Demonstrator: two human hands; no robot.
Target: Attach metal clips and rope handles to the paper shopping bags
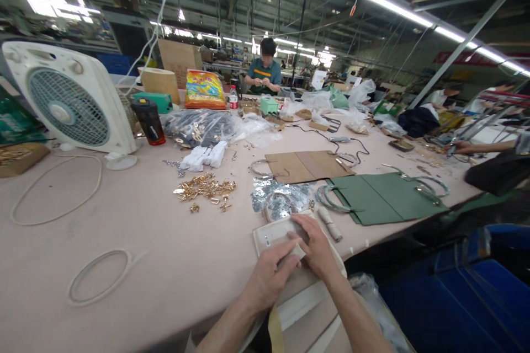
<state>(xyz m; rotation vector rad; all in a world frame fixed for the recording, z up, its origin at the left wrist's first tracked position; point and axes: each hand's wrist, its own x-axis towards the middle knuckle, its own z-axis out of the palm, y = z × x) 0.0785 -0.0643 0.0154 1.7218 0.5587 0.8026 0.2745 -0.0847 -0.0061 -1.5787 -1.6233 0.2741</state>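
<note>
A cream-coloured leather-like bag piece [265, 236] lies at the table's front edge, a small metal fitting on its left part. My left hand [271, 270] is closed on its near side, with fingers bent and thumb near the fingertips. Across from it, my right hand [314, 245] curls its fingers over the same piece. A small pale flap shows between the two hands; their exact grip on it is partly hidden. Just beyond lie shiny metal plates [281, 196] and a rolled beige strip [330, 224]. More cream material hangs below my wrists.
Gold-coloured hardware [205, 186] is heaped to the left. A brown bag panel [306, 165] and a green bag panel [389, 197] with wrapped handles lie to the right. A fan [68, 102], a tumbler [149, 121] and a blue bin [447, 298] surround the workplace. A co-worker [265, 73] sits opposite.
</note>
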